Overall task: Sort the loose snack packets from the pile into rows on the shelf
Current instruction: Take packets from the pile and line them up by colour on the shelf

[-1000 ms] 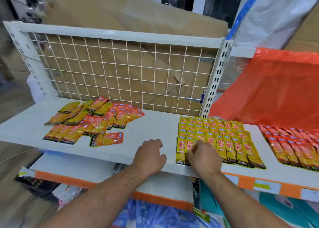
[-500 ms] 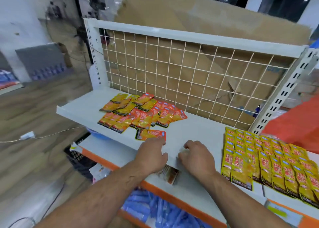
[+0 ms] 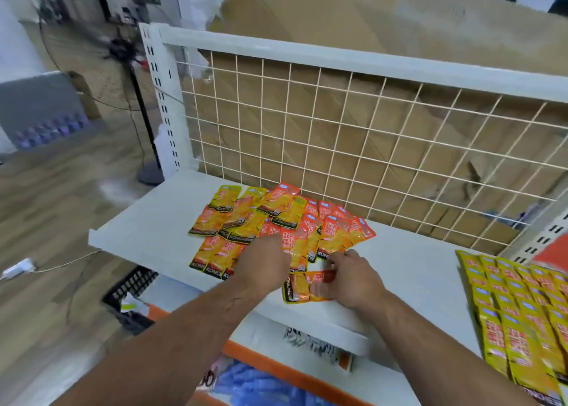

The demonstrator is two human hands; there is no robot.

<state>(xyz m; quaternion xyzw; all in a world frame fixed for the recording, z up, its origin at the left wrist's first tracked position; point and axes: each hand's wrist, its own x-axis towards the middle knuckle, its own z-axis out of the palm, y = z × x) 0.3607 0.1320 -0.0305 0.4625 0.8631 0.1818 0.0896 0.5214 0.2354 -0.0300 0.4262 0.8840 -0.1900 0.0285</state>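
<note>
A loose pile of orange and yellow snack packets [image 3: 276, 218] lies at the left of the white shelf [image 3: 147, 227]. One orange packet [image 3: 299, 287] lies apart near the shelf's front edge. My right hand [image 3: 353, 279] has its fingers curled onto the right end of that packet and pinches it. My left hand [image 3: 267, 264] reaches onto the front of the pile; its fingertips are hidden behind the back of the hand. Neat rows of yellow packets [image 3: 516, 313] fill the shelf at the far right.
A white wire grid [image 3: 338, 147] with cardboard behind it closes the shelf's back. A lower shelf with an orange edge [image 3: 276, 365] holds blue packets [image 3: 255, 387]. A standing fan [image 3: 132, 67] and a black crate [image 3: 132, 285] stand on the floor at left.
The view swung left from the sorted rows to the pile. Both hands moved from the shelf's front edge to the pile, and my right hand took hold of the lone orange packet.
</note>
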